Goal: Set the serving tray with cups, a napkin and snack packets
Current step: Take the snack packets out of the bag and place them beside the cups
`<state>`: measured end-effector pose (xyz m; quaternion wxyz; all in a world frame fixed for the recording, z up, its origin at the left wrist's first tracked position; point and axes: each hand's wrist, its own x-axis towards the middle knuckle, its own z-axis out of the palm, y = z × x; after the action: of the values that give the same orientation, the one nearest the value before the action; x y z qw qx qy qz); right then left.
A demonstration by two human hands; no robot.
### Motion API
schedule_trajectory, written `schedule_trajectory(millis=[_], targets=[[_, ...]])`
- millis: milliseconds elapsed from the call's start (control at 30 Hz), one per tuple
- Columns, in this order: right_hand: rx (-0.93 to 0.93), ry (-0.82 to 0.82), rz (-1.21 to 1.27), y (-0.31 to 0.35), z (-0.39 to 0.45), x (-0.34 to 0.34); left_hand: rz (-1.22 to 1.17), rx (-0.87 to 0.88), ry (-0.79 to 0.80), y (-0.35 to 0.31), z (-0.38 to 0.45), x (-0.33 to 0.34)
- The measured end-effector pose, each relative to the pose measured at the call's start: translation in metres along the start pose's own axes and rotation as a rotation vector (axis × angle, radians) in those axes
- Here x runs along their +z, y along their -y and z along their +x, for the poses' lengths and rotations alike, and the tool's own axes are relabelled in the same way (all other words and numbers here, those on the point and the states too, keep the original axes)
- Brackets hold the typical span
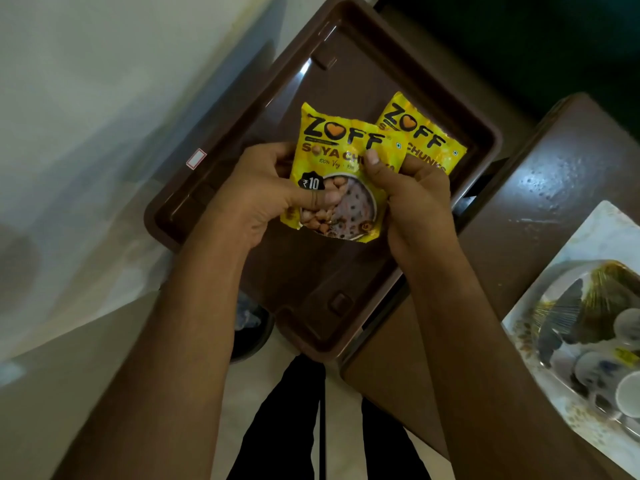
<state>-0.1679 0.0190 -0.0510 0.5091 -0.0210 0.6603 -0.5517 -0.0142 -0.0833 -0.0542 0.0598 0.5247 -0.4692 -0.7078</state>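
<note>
— Pale floor (86,109) runs down the left of the head view, and a brown table (554,209) sits to the right. What stands in the middle?

— A brown serving tray (349,327), its floor bare apart from what the hands hold over it. I see no cups and no napkin on it.

— And the hands?

— Both are busy with yellow snack packets. The left hand (256,199) has its thumb curled over the front packet (341,174), pinching its left side. The right hand (412,195) grips the same packet's right edge, thumb pressed on the face. A second packet (426,133) shows behind it, near the right hand; whether those fingers hold it too or it already lies on the tray, I cannot tell.

— Where are the cups?

— On a patterned white tray (595,220) at the far right edge, on the table, well apart from the brown tray. Several small white cups (628,322) stand there.

— So how far along?

— Early, I judge. Only the packets are arriving; cups and napkin remain. No napkin is visible anywhere.
</note>
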Motion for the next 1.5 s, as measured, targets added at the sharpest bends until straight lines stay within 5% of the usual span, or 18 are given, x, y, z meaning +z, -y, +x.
schedule_trajectory(millis=[300, 500, 600, 700, 867, 1100, 1500], targets=[[-0.038, -0.079, -0.106, 0.005, 0.006, 0.006, 0.006, -0.023, -0.034, -0.003, 0.012, -0.005], [-0.372, -0.513, -0.877, 0.023, 0.017, -0.021, 0.012, -0.014, -0.137, -0.006, 0.026, -0.011], [-0.3, -0.454, -1.297, 0.03, 0.027, -0.039, 0.009, -0.056, -0.156, -0.006, 0.033, -0.014], [-0.193, -0.392, -1.413, 0.036, 0.035, -0.042, 0.013, -0.052, -0.186, -0.01, 0.037, -0.01], [-0.143, -0.387, -1.265, 0.045, 0.042, -0.042, 0.048, 0.043, -0.248, -0.012, 0.043, -0.002], [-0.326, -0.281, -0.573, 0.039, 0.039, -0.041, -0.023, 0.035, -0.266, -0.013, 0.045, -0.007], [-0.12, -0.319, -0.126, 0.028, 0.042, -0.049, -0.164, 0.015, -0.255, -0.015, 0.04, 0.0]])
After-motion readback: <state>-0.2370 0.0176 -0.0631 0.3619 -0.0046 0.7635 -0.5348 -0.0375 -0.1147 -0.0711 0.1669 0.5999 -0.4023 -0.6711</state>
